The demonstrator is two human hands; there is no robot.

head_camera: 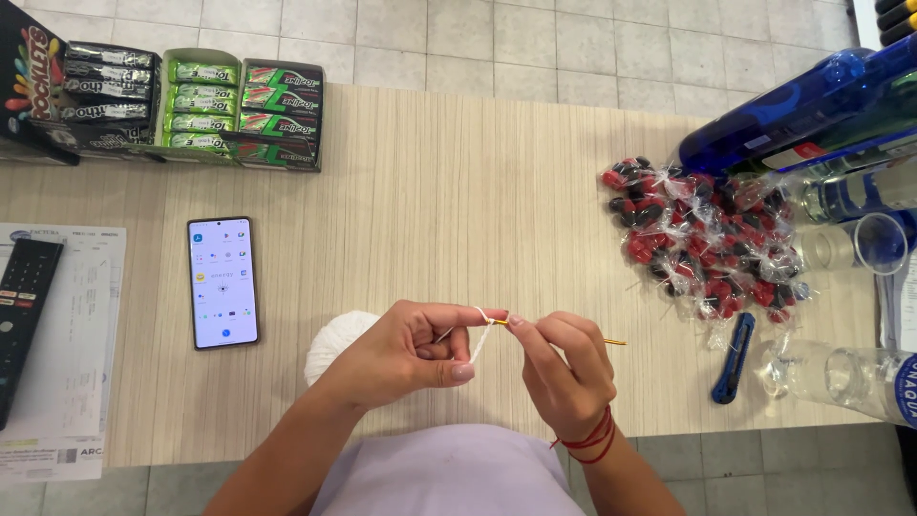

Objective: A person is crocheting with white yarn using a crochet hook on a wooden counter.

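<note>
Left hand (pixel 415 349): my fingers are pinched shut on the white yarn strand (pixel 482 336).
Right hand (pixel 564 368): closed around the crochet hook (pixel 573 333), its tip at the strand.
Yarn ball (pixel 334 342): on the bench (pixel 458 191), partly hidden behind my left hand.
Left: smartphone (pixel 223 282), remote control (pixel 21 311) on paper.
Right: wrapped candies (pixel 702 239), blue utility knife (pixel 734 357), bottles.
Far left: gum boxes (pixel 244 113).

One view only, from the head, looking almost straight down on the table (pixel 458 172) from close above. The far edge and tiled floor (pixel 535 38) run along the top of the frame; the near edge crosses the bottom, both hands sitting low centre, close under the lens.
</note>
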